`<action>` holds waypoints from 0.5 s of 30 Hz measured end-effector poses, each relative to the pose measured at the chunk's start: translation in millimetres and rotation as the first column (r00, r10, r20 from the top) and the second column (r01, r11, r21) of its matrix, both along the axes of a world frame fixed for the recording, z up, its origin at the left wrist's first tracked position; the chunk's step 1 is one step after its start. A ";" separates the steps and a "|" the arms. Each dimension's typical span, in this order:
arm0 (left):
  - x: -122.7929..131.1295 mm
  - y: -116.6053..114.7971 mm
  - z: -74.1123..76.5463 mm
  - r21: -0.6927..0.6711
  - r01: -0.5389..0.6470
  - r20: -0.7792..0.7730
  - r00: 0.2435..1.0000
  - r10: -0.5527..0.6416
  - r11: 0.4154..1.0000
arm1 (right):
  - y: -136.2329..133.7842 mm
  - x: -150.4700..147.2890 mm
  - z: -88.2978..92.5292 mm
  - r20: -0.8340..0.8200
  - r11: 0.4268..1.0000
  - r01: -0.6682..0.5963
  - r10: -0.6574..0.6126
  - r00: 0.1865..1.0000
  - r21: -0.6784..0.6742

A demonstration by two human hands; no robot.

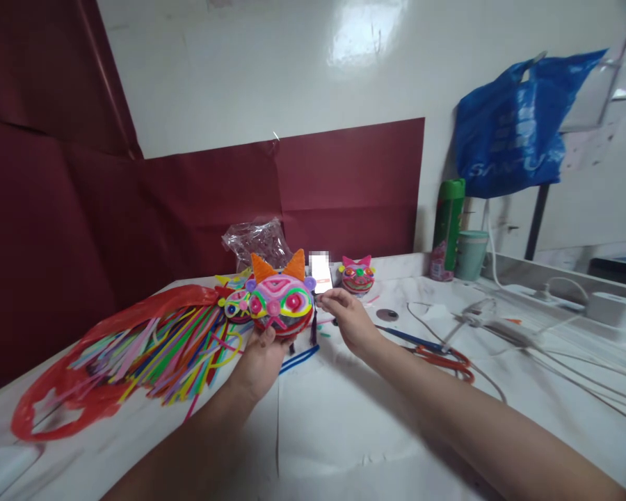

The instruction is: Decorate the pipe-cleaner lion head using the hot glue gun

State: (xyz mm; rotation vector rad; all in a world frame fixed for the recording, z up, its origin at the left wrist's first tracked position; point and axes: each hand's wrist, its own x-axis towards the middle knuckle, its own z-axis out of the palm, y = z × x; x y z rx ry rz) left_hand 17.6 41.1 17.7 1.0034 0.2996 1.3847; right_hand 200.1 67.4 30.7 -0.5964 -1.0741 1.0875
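My left hand (261, 363) grips a colourful pipe-cleaner animal head (280, 303) from below, its thumb on the front. The head has orange ears, pink eyes and yellow, green and purple bands. Beside its right edge, my right hand (348, 319) is closed in a pinch at the top of a dark tassel (314, 330), which hangs down next to the head. The fingertips hide the tassel's upper end. Just behind stands a lit phone (321, 273). Blue pipe cleaners (299, 360) lie on the table under the head.
Many pipe cleaners (172, 348) spread over a red plastic bag (46, 424) at left. A pink-eared head (358, 275) and a smaller head (236, 306) sit behind. Orange-handled scissors (443, 357), cables, a green spray can (448, 229) and a cup (471, 255) are at right.
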 end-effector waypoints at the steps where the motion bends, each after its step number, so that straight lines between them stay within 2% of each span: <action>1: -0.4 1.1 -0.9 -0.004 -0.009 -0.005 1.000 0.009 1.000 | -2.4 -1.7 0.7 0.008 0.999 -0.041 0.041 0.999 0.010; 4: -0.9 3.0 -1.1 -0.007 -0.039 -0.016 0.999 0.039 0.999 | -9.9 -6.8 2.5 0.052 0.989 -0.143 0.142 0.989 0.023; 10: -0.2 0.8 4.9 0.003 -0.079 -0.009 0.997 0.079 0.997 | -13.9 -9.4 -1.2 0.143 0.980 -0.192 0.185 0.972 0.042; 12: 0.1 -0.4 6.2 -0.003 -0.077 -0.016 0.997 0.077 0.997 | -11.1 -8.5 -3.3 0.164 0.986 -0.162 0.152 0.975 0.046; 15: 0.3 -1.3 6.0 0.005 -0.074 -0.016 0.997 0.074 0.997 | -8.3 -5.2 -4.3 0.134 0.998 0.027 -0.035 0.990 0.058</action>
